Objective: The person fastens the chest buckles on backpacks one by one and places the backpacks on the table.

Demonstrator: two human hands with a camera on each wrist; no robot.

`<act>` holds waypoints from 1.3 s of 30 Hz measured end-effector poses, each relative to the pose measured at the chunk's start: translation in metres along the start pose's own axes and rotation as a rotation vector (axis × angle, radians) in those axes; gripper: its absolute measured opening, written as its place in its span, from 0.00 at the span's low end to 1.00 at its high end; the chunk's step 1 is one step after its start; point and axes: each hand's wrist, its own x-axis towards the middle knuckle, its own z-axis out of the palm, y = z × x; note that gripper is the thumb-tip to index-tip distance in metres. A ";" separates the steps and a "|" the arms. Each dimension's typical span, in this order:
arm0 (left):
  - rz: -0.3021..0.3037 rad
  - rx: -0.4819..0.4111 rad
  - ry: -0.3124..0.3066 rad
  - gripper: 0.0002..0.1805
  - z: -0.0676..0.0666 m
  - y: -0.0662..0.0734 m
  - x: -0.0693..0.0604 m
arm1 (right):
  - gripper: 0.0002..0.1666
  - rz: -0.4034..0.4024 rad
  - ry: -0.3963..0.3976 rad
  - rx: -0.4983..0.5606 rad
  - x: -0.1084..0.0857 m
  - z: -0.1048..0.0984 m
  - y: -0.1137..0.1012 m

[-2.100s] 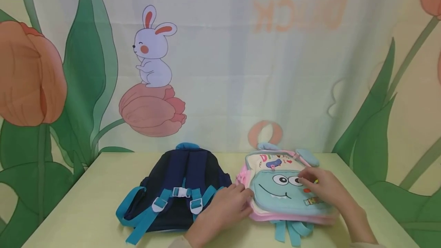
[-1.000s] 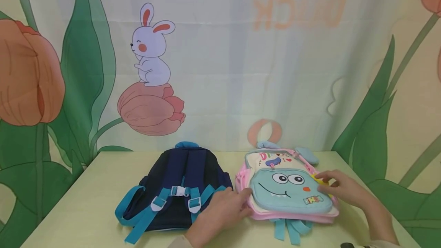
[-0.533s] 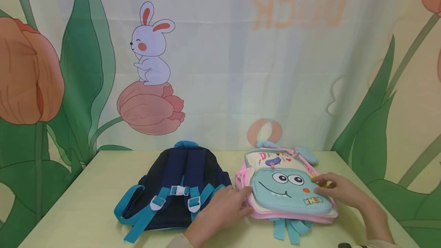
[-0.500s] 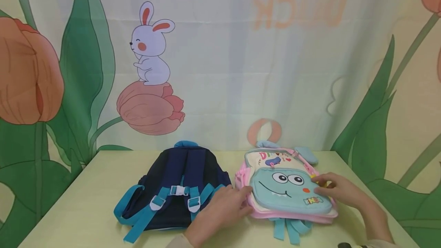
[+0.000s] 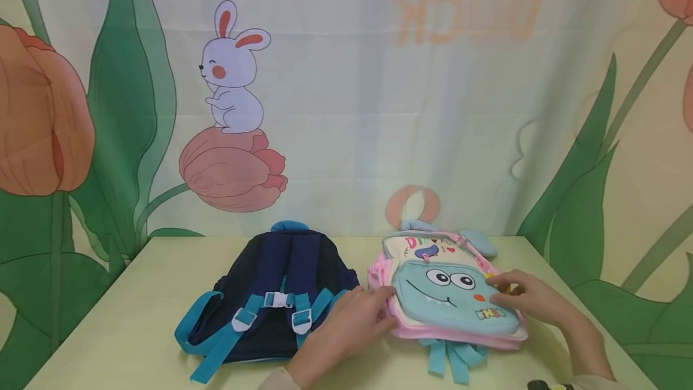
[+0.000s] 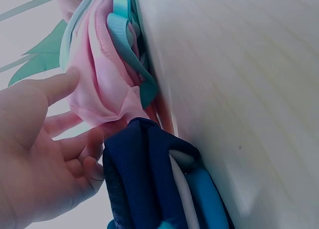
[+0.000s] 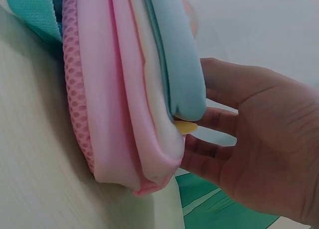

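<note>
A child's backpack, pink and cream with a light-blue smiling-face front pocket, lies on the table at centre right. My left hand holds its left lower side. In the left wrist view, the thumb touches the pink cloth and fingers reach partly behind it. At the other side my right hand grips the pocket's edge, thumb and index finger close to a small yellow piece; some fingertips are hidden behind the bag. Close by the left hand lies a navy backpack, straps upward.
Teal straps trail from the pink backpack toward the front edge. Another teal strap loops out at the navy bag's left. Behind the pale yellow table hangs a printed curtain with tulips and a rabbit.
My right hand has gone from the printed eyes to the pocket's right edge and stays there. The left hand keeps its place on the bag's left side. The view has shifted slightly.
</note>
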 end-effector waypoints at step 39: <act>0.026 -0.452 0.325 0.24 -0.014 0.005 0.000 | 0.34 -0.020 -0.075 0.125 -0.002 -0.002 -0.006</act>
